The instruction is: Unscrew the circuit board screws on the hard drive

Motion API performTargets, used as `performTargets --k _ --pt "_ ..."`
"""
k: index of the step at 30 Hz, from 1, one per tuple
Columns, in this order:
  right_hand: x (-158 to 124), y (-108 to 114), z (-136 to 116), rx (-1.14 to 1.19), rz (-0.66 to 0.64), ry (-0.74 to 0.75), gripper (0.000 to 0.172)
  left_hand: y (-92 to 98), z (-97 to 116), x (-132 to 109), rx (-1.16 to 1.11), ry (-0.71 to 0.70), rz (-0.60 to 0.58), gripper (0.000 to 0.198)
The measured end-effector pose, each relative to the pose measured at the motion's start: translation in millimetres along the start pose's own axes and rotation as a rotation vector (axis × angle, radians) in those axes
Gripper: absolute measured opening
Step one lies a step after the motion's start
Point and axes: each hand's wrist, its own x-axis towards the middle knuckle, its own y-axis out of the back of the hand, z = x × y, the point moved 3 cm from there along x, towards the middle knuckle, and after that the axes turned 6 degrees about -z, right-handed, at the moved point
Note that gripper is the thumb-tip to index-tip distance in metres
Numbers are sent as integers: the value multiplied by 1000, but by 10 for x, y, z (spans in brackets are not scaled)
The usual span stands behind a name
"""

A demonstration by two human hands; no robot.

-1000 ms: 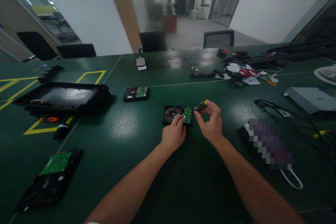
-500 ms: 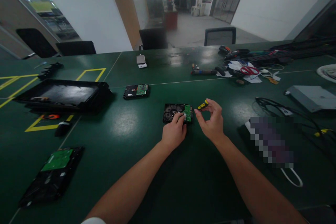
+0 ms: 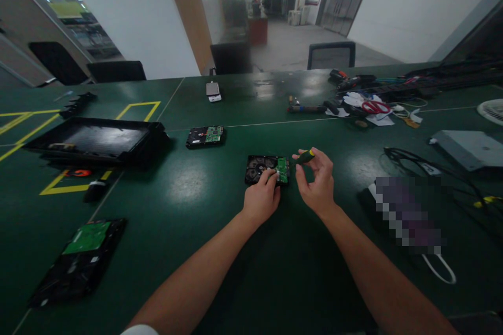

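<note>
A hard drive (image 3: 257, 166) with its green circuit board facing up lies on the table in front of me. My left hand (image 3: 261, 193) grips its near edge, the fingers over the top and partly hiding the board. Just off the drive's right end, my right hand (image 3: 317, 180) pinches a small screwdriver (image 3: 306, 156) by its dark and yellow handle. The screwdriver points left toward the connector end; its tip is too small to make out.
A second hard drive (image 3: 206, 136) lies farther back, and a third drive (image 3: 78, 259) at the near left. Stacked black trays (image 3: 98, 138) stand on the left. Cables (image 3: 408, 159), a grey metal box (image 3: 469, 147) and a blurred-out item (image 3: 406, 212) are on the right.
The screwdriver has turned in my right hand's fingers, so its handle shows a different, less yellow side. My left hand and the hard drive have stayed in place.
</note>
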Motion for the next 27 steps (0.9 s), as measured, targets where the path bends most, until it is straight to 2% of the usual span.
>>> performTargets --k 2,7,14,19,25,27 --pt "2 4 -7 12 1 -9 62 1 0 2 1 0 0 44" --pt "-10 34 18 -151 65 19 62 7 3 1 -6 -6 7 44" --pt "-5 3 31 -24 21 -1 64 -6 1 1 3 2 2 44" --pt "-6 32 28 -190 96 79 66 6 6 -2 1 -3 4 44" --pt "-4 5 33 -55 22 59 65 13 3 -3 -7 -4 -5 44" --pt "-9 11 41 -70 37 51 65 8 -1 -3 -6 -2 -2 44"
